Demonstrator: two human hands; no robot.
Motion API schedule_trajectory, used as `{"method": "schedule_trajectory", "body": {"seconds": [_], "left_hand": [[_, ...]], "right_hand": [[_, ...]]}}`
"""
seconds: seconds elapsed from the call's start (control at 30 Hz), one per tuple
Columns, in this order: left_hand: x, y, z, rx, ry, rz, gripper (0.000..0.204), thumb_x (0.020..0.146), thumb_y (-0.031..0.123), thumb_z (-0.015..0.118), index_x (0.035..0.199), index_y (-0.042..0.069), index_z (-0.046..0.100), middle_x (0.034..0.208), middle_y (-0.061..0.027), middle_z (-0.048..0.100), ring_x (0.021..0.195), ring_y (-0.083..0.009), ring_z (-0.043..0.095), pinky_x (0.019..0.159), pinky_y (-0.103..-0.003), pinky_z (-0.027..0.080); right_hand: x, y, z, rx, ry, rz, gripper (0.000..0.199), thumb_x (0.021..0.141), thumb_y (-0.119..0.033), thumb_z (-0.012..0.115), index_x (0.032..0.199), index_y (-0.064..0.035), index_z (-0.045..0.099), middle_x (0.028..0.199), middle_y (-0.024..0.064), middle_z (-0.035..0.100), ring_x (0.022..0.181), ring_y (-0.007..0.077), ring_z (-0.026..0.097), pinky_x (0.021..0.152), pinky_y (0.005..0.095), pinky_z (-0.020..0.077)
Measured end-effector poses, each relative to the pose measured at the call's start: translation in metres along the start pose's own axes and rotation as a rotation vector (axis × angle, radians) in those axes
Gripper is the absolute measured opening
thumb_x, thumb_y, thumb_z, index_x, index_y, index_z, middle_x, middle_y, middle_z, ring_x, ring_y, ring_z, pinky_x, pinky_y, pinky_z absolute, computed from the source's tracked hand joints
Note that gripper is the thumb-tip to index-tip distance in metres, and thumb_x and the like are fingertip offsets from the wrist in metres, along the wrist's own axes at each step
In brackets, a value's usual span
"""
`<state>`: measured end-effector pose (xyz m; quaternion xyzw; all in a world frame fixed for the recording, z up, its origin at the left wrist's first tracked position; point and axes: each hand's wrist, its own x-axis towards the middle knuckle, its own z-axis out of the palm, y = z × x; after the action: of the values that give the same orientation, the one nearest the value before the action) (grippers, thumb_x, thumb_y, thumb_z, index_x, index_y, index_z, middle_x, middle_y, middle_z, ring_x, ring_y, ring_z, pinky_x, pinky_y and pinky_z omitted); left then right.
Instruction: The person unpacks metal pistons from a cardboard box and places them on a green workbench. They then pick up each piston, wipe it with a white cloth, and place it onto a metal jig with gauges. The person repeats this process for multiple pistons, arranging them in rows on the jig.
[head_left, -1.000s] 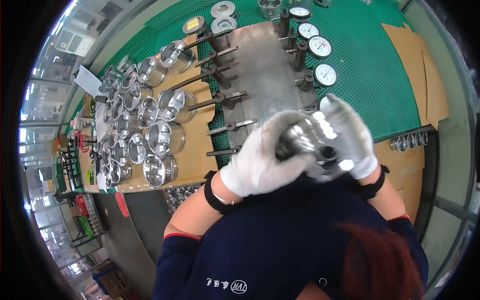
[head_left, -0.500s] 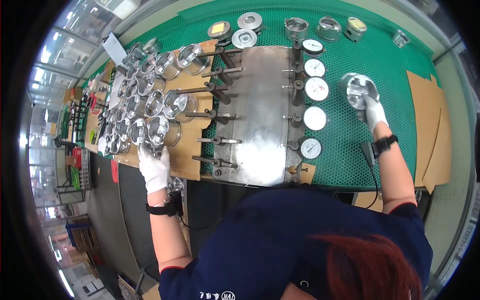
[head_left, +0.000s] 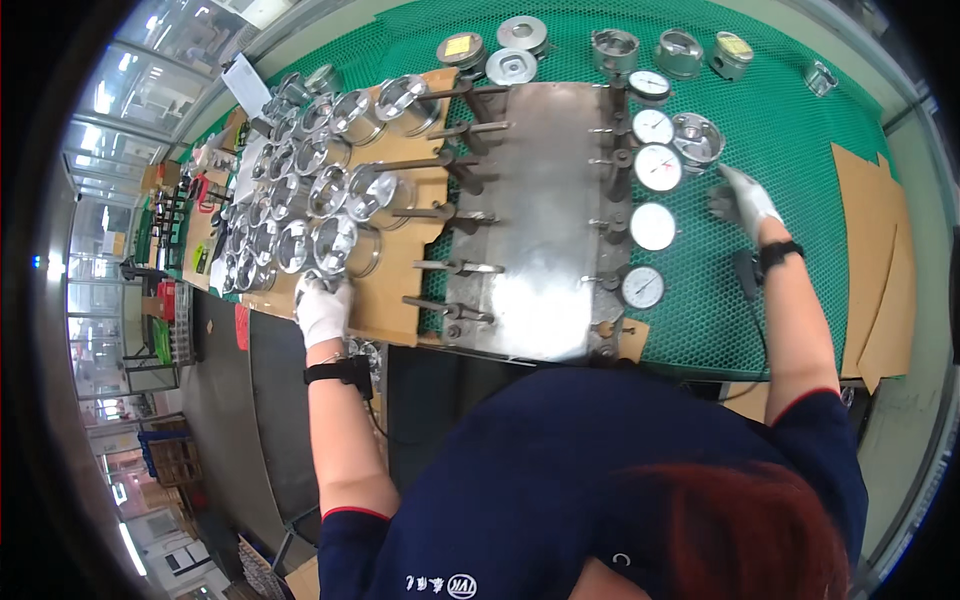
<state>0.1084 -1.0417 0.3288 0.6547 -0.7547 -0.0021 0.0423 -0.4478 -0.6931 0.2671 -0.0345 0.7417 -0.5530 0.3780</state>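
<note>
A silver piston [head_left: 698,142] stands on the green mat [head_left: 790,130], close beside the dial gauges. My right hand [head_left: 746,203], in a white glove, is just to the near right of it, apart from it and empty, its fingers spread. My gloved left hand [head_left: 323,308] is at the near edge of the cardboard sheet [head_left: 385,320], its fingers closed around a shiny piston [head_left: 314,284] that they mostly hide. Right behind that hand stands a larger-looking piston [head_left: 345,245], among rows of several others.
A steel fixture plate [head_left: 540,200] lies mid-bench, with dark clamp arms [head_left: 455,265] along its left and dial gauges [head_left: 655,227] along its right. More pistons [head_left: 680,54] stand along the back. Brown cardboard [head_left: 865,270] lies at the right.
My right hand has let go of the piston, now standing beside the gauges, and has drawn back from it. The view has shifted slightly; my left hand stays by the near pistons.
</note>
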Motion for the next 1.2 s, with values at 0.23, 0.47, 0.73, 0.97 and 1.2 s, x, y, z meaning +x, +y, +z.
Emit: {"method": "schedule_trajectory", "body": {"seconds": [0.23,0.47,0.73,0.97,1.2], "left_hand": [[-0.008,-0.039,-0.005,-0.144,-0.102,0.242,0.05,0.09,0.042,0.068,0.111,-0.002,0.061,0.099,-0.0231,0.07,0.089,-0.037,0.07,0.083,-0.047,0.054],[-0.057,0.01,-0.086,-1.422,-0.707,-0.038,0.046,0.091,0.032,0.074,0.119,-0.002,0.063,0.099,-0.0066,0.071,0.085,-0.0149,0.068,0.074,-0.03,0.056],[-0.105,0.082,-0.067,-1.565,-1.348,0.21,0.033,0.101,0.013,0.058,0.128,-0.005,0.059,0.119,-0.01,0.067,0.109,-0.0132,0.062,0.095,-0.029,0.051],[-0.105,0.101,-0.04,-0.644,-0.583,0.964,0.074,0.084,0.023,0.078,0.145,0.002,0.042,0.128,-0.0253,0.061,0.104,-0.038,0.068,0.092,-0.041,0.055],[-0.116,0.134,-0.043,-0.509,-0.228,1.289,0.088,0.07,0.022,0.084,0.147,0.013,0.042,0.135,-0.0272,0.052,0.108,-0.0413,0.063,0.09,-0.047,0.052]], "right_hand": [[-0.142,0.008,-0.037,0.027,0.114,-0.213,0.05,0.102,-0.043,0.054,0.142,-0.0121,0.056,0.098,0.0052,0.063,0.081,0.0153,0.063,0.079,0.0274,0.0529],[-0.237,-0.018,0.089,-0.142,-0.305,-0.358,0.042,0.104,-0.029,0.051,0.135,-0.0023,0.059,0.098,0.0047,0.064,0.086,0.0139,0.064,0.079,0.0283,0.0535],[-0.274,-0.001,0.225,-0.337,-0.469,-0.815,0.122,0.062,-0.029,0.093,0.156,0.002,0.022,0.147,0.0243,0.041,0.137,0.036,0.042,0.115,0.0432,0.0341],[-0.246,-0.007,0.22,-0.862,-0.16,-1.033,0.1,0.062,-0.029,0.09,0.144,0.0007,0.04,0.114,0.024,0.058,0.099,0.0427,0.06,0.091,0.045,0.052],[-0.245,0.002,0.209,-0.738,-0.141,-1.124,0.092,0.071,-0.021,0.086,0.146,0.0038,0.039,0.12,0.0249,0.06,0.107,0.0418,0.062,0.095,0.0451,0.0514]]}}
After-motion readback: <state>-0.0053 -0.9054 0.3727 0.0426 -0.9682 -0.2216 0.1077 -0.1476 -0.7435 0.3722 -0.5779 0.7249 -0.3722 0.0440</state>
